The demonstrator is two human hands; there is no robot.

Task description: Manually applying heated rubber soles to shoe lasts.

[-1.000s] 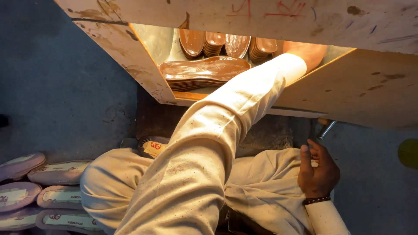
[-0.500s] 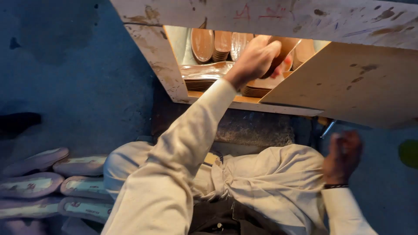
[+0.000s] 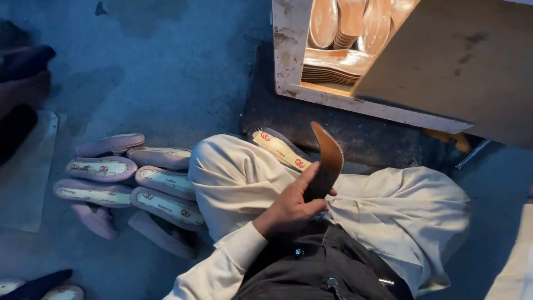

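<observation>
While the person sits cross-legged on the floor, the left hand (image 3: 291, 206) is closed around the lower end of a tan shoe sole (image 3: 326, 161), fingers wrapped and thumb pressed along its edge. The sole stands up in front of the lap, curving to the left at its tip. The right hand is out of view, so its state cannot be told. By my reading, one sole is now in hand over the lap, and the move that follows would call for a second hand or a shoe to meet it; a firm hold near the heel end matters, since the sole bends easily.

Just behind the knee lies one pink shoe (image 3: 280, 149) with a cream insole. To the left on the floor sits a pile of pink shoes (image 3: 133, 180), about eight that I can count, some partly hidden. Two more show at the bottom left corner.

Farther off stands an open wooden cabinet (image 3: 288, 55). Inside it, three soles lean upright (image 3: 350, 22), and a flat stack of soles (image 3: 330, 66) lies beneath, too tightly packed to count.
</observation>
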